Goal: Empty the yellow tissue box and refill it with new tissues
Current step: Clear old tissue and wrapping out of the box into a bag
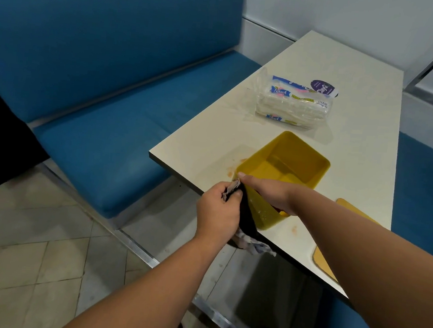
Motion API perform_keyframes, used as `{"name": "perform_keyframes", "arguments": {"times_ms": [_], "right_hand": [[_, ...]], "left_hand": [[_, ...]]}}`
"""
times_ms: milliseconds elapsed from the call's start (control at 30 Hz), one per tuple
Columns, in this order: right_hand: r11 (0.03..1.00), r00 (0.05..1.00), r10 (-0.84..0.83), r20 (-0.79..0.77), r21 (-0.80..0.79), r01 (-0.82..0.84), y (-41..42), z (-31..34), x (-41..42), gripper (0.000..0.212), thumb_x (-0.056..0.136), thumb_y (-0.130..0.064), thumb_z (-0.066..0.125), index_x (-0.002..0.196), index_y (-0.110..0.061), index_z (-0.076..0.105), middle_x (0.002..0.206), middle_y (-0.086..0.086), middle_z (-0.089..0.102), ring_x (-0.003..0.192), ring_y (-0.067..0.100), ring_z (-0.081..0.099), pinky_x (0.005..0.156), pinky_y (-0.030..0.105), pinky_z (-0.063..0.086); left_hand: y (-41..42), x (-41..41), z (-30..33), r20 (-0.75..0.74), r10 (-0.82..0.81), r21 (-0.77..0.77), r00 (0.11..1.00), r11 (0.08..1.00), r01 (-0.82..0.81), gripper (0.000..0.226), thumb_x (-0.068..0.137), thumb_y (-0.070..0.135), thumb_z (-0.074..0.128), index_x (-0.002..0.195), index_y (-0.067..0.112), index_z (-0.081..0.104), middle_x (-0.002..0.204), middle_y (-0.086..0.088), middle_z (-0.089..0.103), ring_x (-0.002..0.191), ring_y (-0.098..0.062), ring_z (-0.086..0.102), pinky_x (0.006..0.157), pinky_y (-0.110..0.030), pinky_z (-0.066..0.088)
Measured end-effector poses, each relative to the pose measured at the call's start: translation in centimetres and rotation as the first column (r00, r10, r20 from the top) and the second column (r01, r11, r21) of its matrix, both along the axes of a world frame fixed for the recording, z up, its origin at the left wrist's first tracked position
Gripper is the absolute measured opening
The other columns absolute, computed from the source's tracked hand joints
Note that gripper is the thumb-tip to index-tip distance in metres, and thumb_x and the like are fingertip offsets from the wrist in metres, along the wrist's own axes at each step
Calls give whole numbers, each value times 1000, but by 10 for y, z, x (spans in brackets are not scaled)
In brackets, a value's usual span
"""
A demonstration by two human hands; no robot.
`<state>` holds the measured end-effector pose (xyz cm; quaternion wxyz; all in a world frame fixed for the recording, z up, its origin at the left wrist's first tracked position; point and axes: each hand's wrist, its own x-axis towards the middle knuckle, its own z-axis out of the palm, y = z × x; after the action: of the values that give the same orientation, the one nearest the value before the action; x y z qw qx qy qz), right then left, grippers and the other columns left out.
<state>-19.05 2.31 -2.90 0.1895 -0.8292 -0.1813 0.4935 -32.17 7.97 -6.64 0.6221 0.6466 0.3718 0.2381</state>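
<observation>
Two hands are working at the near corner of the table [212,137]. The yellow tissue box [282,175] is sitting open-topped near that edge, and what shows of its inside is looking empty. Left hand [219,211] is curling its fingers round a wad of crumpled tissue and something dark [247,219], just beside the box's near wall, with more crumpled paper hanging below the table edge. Right hand [273,195] is lying over the box's near rim, thumb pointing along the rim, fingers dipping inside; it's looking like it's gripping the wall, but the fingertips are hidden, so not certain.

Handling, as I'm judging it:
- Box is looking like thin moulded plastic: light, stiff, glossy walls, so probably slippery. It's going to slide on the smooth tabletop unless it's pinned. Best hold is pinching over the rim at a corner, or spanning a short side.
- Wad is soft, weightless and compressible; a loose fist is holding it fine.
- New tissue pack [294,102] is lying further back on the table, well apart from the box. Clear film wrap is looking slick and crinkly, contents soft and squashy, light. Gripping across the narrow width should be keeping the stack square; pinching the film alone is risking a tear or slip.

Flat yellow piece [350,209] is lying on the table to the right, possibly the lid; can't confirm.
</observation>
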Motion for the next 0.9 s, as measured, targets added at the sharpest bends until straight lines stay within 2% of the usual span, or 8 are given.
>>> {"name": "perform_keyframes", "arguments": {"times_ms": [133,267,433,500,567,667,800,900], "right_hand": [[1000,1000,-6,28,-18,6,-1,1,0,95,78,-85,29,154,-31,12,162,4,6,148,28,9,117,50,13],[1000,1000,-8,9,-1,8,0,2,0,100,73,-88,32,154,-30,16,161,3,11,147,28,15,117,50,16],[999,996,-42,-76,17,44,0,3,3,89,69,-83,50,130,-19,57,135,13,56,122,33,54,110,50,35],[998,993,-29,-116,52,35,-1,6,3,70,85,-72,44,119,-14,63,125,14,63,116,30,59,108,47,37],[999,996,-15,-89,27,18,-3,11,1,66,93,-65,37,126,-13,59,132,14,58,121,28,54,110,42,34],[1000,999,-20,-38,-19,19,-1,10,-1,84,87,-73,36,151,-19,29,156,9,29,141,30,31,114,43,24],[1000,999,-22,-24,-10,22,-1,7,-3,103,61,-89,42,140,-22,48,149,11,41,132,31,43,113,49,28],[999,999,-40,-10,-31,39,0,6,-2,121,52,-97,44,147,-22,38,156,10,28,142,34,28,116,53,22]], "left_hand": [[4,0,-8,-91,-5,-39,996,999,1,13,90,18,63,79,23,68,71,6,64,71,-17,59,59,-27,41],[3,0,-4,-67,-5,-88,998,996,-1,21,90,18,64,70,25,63,67,6,62,67,-17,57,59,-29,42],[-1,1,1,-15,-15,-82,1000,997,14,16,90,17,64,77,26,68,77,-1,69,79,-25,66,70,-42,54],[-6,-1,4,41,-55,-90,998,994,59,20,90,17,64,79,32,68,79,2,71,81,-21,68,72,-38,56],[-9,-3,3,51,-70,-105,996,992,75,21,90,15,65,80,34,69,77,7,71,78,-16,68,70,-33,56],[-5,-2,-4,-1,-10,-130,1000,991,10,17,89,17,65,78,28,69,70,8,67,73,-19,65,65,-32,52],[-12,0,3,70,-67,-84,995,994,73,24,90,17,65,78,38,69,77,6,71,79,-17,69,73,-37,59],[-11,1,0,60,-41,-77,997,996,45,24,88,18,66,78,39,69,78,9,72,80,-14,69,77,-41,59]]}}
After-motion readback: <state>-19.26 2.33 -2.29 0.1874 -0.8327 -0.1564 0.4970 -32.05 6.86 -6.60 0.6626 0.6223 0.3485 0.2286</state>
